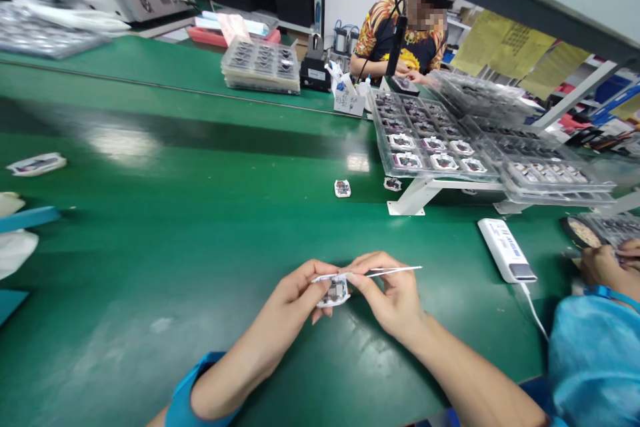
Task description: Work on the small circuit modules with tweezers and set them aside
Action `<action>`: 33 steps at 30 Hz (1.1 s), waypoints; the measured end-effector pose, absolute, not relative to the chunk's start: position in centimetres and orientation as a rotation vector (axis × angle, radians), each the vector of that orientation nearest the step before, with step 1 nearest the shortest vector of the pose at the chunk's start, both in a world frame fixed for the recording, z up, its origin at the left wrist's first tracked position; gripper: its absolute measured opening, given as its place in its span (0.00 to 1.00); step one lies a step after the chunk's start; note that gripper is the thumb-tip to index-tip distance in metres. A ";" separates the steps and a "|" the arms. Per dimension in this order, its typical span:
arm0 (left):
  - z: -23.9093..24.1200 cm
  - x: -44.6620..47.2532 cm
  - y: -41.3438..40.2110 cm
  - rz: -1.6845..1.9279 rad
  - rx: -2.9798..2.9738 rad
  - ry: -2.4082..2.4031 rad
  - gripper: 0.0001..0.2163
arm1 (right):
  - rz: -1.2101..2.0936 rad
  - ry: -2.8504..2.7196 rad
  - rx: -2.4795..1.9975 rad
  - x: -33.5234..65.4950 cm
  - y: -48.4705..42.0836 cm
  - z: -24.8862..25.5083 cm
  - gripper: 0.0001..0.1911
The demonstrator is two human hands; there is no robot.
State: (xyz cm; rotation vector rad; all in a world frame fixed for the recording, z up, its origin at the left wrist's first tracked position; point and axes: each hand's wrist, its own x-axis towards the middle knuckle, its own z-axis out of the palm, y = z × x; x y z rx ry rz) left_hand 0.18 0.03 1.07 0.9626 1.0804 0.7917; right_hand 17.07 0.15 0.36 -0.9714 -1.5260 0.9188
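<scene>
Between the thumb and fingers of my left hand (295,293) is a small white electronic device housing (334,291), its open face with a circuit board turned up. My right hand (393,293) is closed at the housing's right upper corner, thumb and forefinger pinched together. A thin white tool like tweezers (403,270) sticks out to the right from that hand, two slim arms meeting at the outer end. Its other end is hidden by my fingers. Both hands are just above the green table (210,240).
A similar housing (343,188) lies ahead, another (37,164) far left. Trays of housings (430,140) rest on a white stand (417,197) at right. A white cabled device (507,250) lies nearby. One co-worker's hand (607,270) is at right; another person (400,40) sits opposite.
</scene>
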 end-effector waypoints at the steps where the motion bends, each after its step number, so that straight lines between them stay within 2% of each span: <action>1: 1.0 0.2 0.1 0.806 0.958 1.080 0.12 | 0.893 -1.547 -0.954 17.0 0.1 0.4 0.02; 13: 0.9 -0.2 0.1 0.814 0.995 1.011 0.10 | 0.941 -1.459 -0.898 16.9 0.4 0.2 0.02; 17: -1.0 -0.3 0.4 0.834 1.083 0.888 0.18 | 1.011 -1.380 -0.949 17.1 0.9 -0.2 0.00; 18: -1.5 -0.3 0.6 0.846 1.101 0.898 0.18 | 1.020 -1.360 -0.969 17.2 1.0 -0.3 0.01; 23: -2.1 -1.3 3.3 0.899 1.430 1.107 0.10 | 0.966 -1.328 -0.980 17.1 1.2 -0.3 0.01; 26: -1.5 -2.9 6.7 0.945 1.722 1.378 0.11 | 0.939 -1.354 -0.955 16.8 0.8 0.1 0.00; 33: -2.3 -6.7 15.8 0.949 1.845 1.848 0.11 | 0.893 -1.412 -0.925 16.4 0.3 0.5 0.02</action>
